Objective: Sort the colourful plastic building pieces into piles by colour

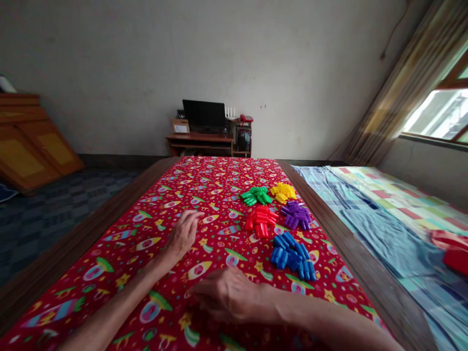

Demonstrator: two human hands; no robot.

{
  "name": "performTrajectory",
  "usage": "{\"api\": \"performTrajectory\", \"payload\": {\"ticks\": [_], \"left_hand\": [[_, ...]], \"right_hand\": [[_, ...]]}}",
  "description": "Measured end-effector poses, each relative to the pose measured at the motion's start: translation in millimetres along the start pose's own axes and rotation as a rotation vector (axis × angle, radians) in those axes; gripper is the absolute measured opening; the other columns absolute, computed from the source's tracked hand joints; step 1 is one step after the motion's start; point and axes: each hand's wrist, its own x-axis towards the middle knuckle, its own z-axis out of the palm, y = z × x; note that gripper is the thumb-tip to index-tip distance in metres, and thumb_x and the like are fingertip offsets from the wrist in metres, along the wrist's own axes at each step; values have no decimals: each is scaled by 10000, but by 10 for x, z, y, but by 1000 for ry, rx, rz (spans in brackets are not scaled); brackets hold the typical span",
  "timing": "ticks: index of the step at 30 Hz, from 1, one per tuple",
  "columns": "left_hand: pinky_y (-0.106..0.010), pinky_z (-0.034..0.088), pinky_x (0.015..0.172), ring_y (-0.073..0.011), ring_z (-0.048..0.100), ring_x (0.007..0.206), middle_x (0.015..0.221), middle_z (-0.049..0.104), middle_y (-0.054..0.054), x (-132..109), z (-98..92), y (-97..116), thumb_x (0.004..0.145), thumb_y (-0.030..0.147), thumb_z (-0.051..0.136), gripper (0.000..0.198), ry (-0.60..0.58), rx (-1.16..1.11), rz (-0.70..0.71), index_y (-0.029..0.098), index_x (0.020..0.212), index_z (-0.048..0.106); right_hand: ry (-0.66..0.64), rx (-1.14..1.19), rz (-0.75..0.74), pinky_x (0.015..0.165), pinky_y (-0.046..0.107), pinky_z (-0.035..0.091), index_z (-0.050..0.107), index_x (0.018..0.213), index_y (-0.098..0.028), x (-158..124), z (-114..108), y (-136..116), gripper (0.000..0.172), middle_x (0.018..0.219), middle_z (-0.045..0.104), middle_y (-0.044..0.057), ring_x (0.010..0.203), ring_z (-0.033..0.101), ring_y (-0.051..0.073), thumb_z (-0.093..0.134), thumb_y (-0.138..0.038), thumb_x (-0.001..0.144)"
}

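My left hand [185, 235] hovers over or rests on the red patterned cloth, its fingers loosely stretched to the right with nothing seen in them. Nearer to me, my right hand [228, 295] is low over the cloth, back up; its fingers point left and are smeared and partly hidden. Right of my hands lie heaps of small glossy plastic pieces sorted by colour. The blue pieces [291, 256] are closest to my right hand. Beyond them are red pieces [261, 220], purple pieces [296, 214], green pieces [256, 195] and yellow pieces [282, 192].
The cloth [215, 178] covers a long table with dark wooden edges [380, 285]. On the right is a bed [405, 195] with a checked cover and a red item. A desk [201, 138] with a monitor [204, 114] stands by the far wall, a wooden cabinet [32, 141] at left.
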Motion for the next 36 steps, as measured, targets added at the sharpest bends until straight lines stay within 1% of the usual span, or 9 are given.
{"api": "performTrajectory", "payload": {"ticks": [2, 3, 5, 7, 10, 13, 20, 27, 36], "left_hand": [[-372, 548, 890, -223, 632, 950, 1000, 636, -80, -46, -56, -276, 869, 263, 352, 345, -44, 38, -63, 195, 961, 678], [-364, 563, 849, -215, 645, 895, 966, 648, -73, -62, -71, -370, 844, 263, 359, 343, -68, 42, -104, 197, 927, 685], [-361, 577, 805, -204, 656, 818, 924, 668, -65, -80, -79, -468, 818, 275, 358, 349, -104, 35, -156, 195, 889, 690], [-374, 572, 834, -208, 662, 829, 924, 681, -67, -90, -70, -472, 819, 300, 354, 357, -116, 25, -144, 194, 869, 691], [-378, 549, 900, -220, 658, 916, 958, 690, -73, -103, -52, -407, 834, 315, 354, 356, -119, 27, -88, 207, 845, 694], [-368, 551, 898, -215, 657, 915, 955, 688, -68, -111, -51, -374, 842, 307, 354, 354, -129, 44, -78, 215, 848, 696], [-363, 556, 897, -215, 662, 916, 963, 689, -63, -116, -47, -459, 838, 317, 362, 338, -124, 72, -46, 226, 836, 688], [-358, 559, 887, -223, 671, 928, 973, 692, -77, -110, -3, -549, 848, 354, 343, 370, -129, 110, -40, 218, 881, 686], [-361, 556, 894, -226, 666, 922, 955, 697, -76, -86, -47, -463, 841, 335, 338, 357, -149, 134, -33, 219, 889, 672]], "right_hand": [[52, -70, 54, 554, 234, 360, 577, 875, -196, 363, 217, 129, 114, 792, 622, 15, 654, 532, 128, 493, -257, 922], [70, -99, 77, 574, 236, 374, 570, 895, -193, 517, 291, 214, 87, 832, 621, 25, 691, 540, 138, 507, -251, 910], [95, -157, 141, 626, 246, 409, 566, 923, -184, 737, 383, 385, 62, 899, 623, 48, 764, 552, 160, 525, -213, 886], [118, -206, 177, 685, 263, 441, 571, 954, -176, 832, 432, 512, 92, 969, 627, 70, 833, 558, 180, 517, -184, 880], [128, -270, 143, 775, 300, 466, 582, 957, -159, 825, 475, 580, 112, 1029, 627, 96, 886, 553, 202, 496, -183, 890], [116, -291, 98, 831, 332, 471, 579, 913, -152, 792, 493, 563, 91, 1023, 626, 113, 876, 545, 212, 497, -177, 885], [120, -232, 113, 821, 344, 477, 571, 910, -166, 807, 477, 568, 79, 1017, 626, 114, 875, 538, 221, 501, -194, 886], [130, -226, 116, 823, 319, 460, 580, 933, -167, 803, 512, 608, 85, 1032, 619, 90, 867, 548, 195, 533, -213, 879], [134, -209, 90, 877, 310, 444, 565, 893, -173, 819, 481, 623, 42, 1017, 631, 80, 913, 557, 192, 537, -204, 888]]}}
